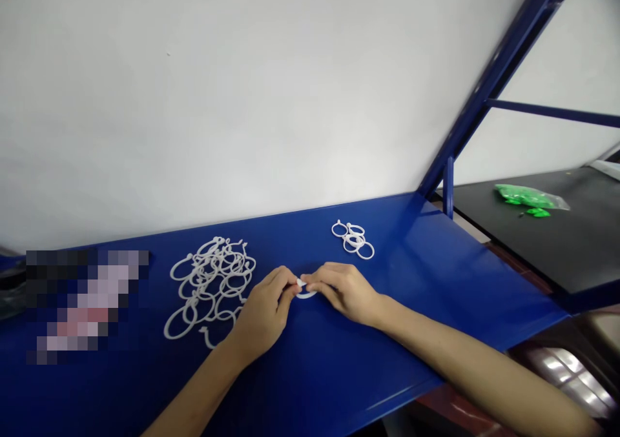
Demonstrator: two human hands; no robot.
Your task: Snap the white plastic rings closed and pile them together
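Here, left fingers (287,278) and right fingers (320,276) pinch one slim, smooth white ring (306,295).

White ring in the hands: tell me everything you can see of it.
The white ring looks slim, smooth and plastic. Its near arc curves toward the camera; a small white part shows between the left hand and right hand, which pinch it from either side. The hands hide the rest; whether it is closed, or touches the blue table, I cannot tell.
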